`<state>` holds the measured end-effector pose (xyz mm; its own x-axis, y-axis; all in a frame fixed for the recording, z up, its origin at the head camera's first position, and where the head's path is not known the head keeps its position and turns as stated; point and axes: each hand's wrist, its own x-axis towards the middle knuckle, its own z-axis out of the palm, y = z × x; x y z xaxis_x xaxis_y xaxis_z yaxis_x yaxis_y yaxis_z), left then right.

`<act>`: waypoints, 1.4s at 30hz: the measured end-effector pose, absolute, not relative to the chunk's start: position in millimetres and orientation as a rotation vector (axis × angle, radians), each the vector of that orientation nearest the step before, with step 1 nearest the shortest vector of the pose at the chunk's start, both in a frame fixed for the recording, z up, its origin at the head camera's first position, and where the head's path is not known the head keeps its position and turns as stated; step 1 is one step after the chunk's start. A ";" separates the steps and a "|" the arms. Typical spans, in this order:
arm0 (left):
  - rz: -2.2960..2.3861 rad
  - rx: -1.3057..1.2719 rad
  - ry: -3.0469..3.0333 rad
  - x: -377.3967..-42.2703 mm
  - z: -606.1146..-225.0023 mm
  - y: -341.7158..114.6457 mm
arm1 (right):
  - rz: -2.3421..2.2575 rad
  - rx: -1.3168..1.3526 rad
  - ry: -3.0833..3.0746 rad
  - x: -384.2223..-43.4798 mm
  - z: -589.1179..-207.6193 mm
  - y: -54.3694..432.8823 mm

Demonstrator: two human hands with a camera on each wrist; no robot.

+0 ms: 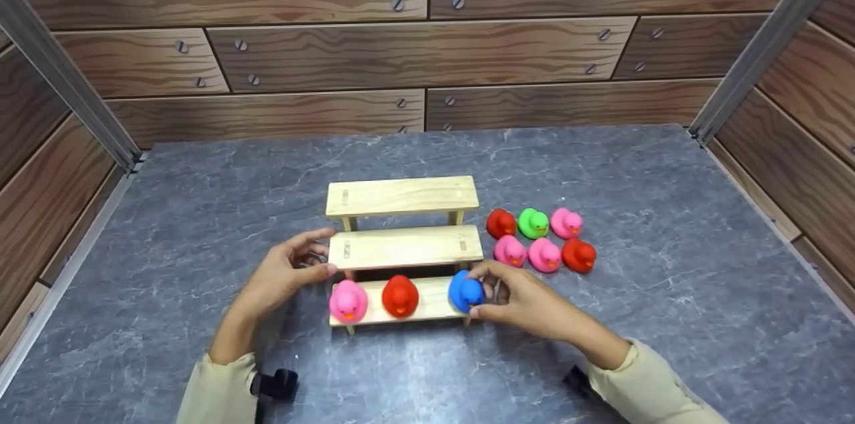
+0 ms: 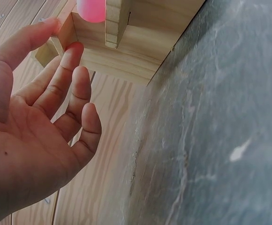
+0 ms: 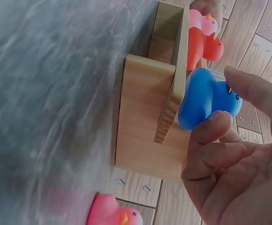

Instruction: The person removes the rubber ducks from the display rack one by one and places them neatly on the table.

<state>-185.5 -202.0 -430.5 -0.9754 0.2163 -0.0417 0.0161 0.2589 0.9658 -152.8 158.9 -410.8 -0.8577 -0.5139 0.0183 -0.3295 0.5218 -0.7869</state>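
A three-step wooden stand stands on the grey marbled table. My left hand holds the left end of its middle step, thumb at the front corner and index finger at the back. In the left wrist view the remaining fingers curl loosely beside the stand. Between thumb and fingers my right hand pinches a blue rubber duck at the right end of the lowest step. Along that step, a pink rubber duck sits at the left end and a red one near the middle.
Right of the stand, several more rubber ducks sit in two rows, among them a green one, a pink one and a red one. Wood-patterned panels wall the table at the back and sides.
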 end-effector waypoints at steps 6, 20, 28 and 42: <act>1.812 0.223 2.340 -186.0 -430.9 -200.8 | -1.245 -0.696 2.553 -152.1 -409.0 172.9; 1.800 0.238 2.357 -187.1 -429.2 -202.1 | -1.233 -0.626 2.587 -151.7 -409.4 202.0; 1.796 0.230 2.363 -186.3 -429.2 -202.2 | -1.228 -0.576 2.588 -152.2 -413.6 211.2; 1.803 0.244 2.344 -185.9 -430.3 -203.0 | -1.184 -0.543 2.578 -155.3 -420.8 222.8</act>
<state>-185.9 -203.0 -430.3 -0.9714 0.2342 -0.0377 0.0236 0.2539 0.9669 -155.3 222.8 -420.8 -0.8985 -0.4331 -0.0718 -0.2276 0.5994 -0.7674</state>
